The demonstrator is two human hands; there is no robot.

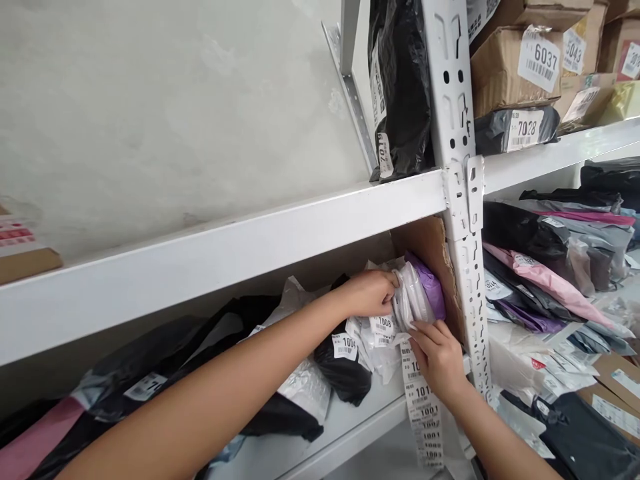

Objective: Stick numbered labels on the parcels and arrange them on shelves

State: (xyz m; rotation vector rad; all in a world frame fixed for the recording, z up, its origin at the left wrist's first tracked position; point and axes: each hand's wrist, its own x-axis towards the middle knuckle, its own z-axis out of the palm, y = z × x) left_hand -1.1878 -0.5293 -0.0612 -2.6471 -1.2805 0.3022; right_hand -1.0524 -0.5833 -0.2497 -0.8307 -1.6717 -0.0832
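My left hand (373, 292) reaches to the right end of the lower shelf, its fingers curled against white plastic parcels (414, 293) standing side by side. Below it, my right hand (440, 357) is closed in a pinch, fingertips at the lower edge of the same parcels. A long strip of printed number labels (424, 413) hangs from my right fingers past the shelf's front edge. Behind the white parcels stands a purple parcel (429, 283), against a cardboard sheet (433, 247). A white bag labelled 1008 (383, 325) and a black bag labelled 1004 (345, 363) lie left of my hands.
A white shelf beam (225, 247) runs above my arms and meets a perforated post (457, 200) on the right. An upright black parcel (403, 80) stands on the upper shelf. Past the post are cardboard boxes (505, 73) and stacked bags (555, 273).
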